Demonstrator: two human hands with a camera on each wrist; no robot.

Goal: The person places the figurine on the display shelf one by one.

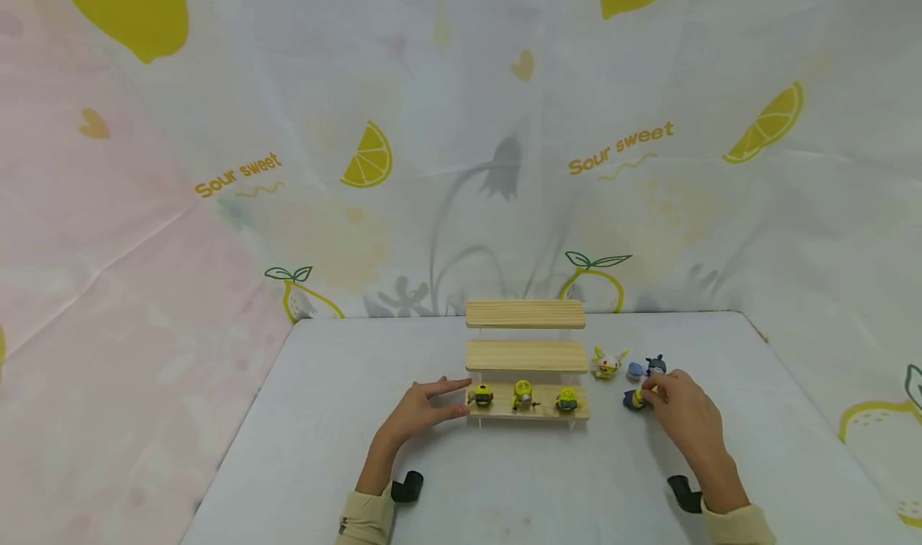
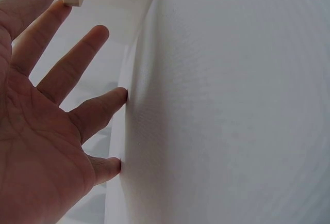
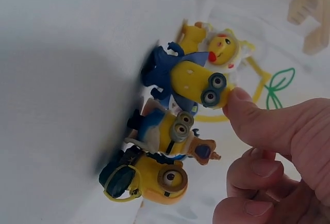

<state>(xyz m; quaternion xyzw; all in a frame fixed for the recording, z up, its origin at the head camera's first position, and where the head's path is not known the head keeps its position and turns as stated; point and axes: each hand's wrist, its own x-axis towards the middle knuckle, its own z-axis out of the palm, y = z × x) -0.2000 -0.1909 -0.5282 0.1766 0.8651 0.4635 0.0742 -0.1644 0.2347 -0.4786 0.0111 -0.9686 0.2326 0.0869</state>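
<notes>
My right hand pinches the head of a minion figurine in a blue coat, thumb at its crown; its feet are close to the white tabletop. Beside it in the right wrist view stand a minion with a gold crown and a one-eyed minion. A yellow figure in a white hood is behind. My left hand, fingers spread, touches the left end of a three-tier wooden display shelf. On its lowest tier are three minion figurines in a row.
The white table meets a lemon-print cloth backdrop behind the shelf. The hooded figure and several small figures are grouped just right of the shelf. Black bands are near both wrists.
</notes>
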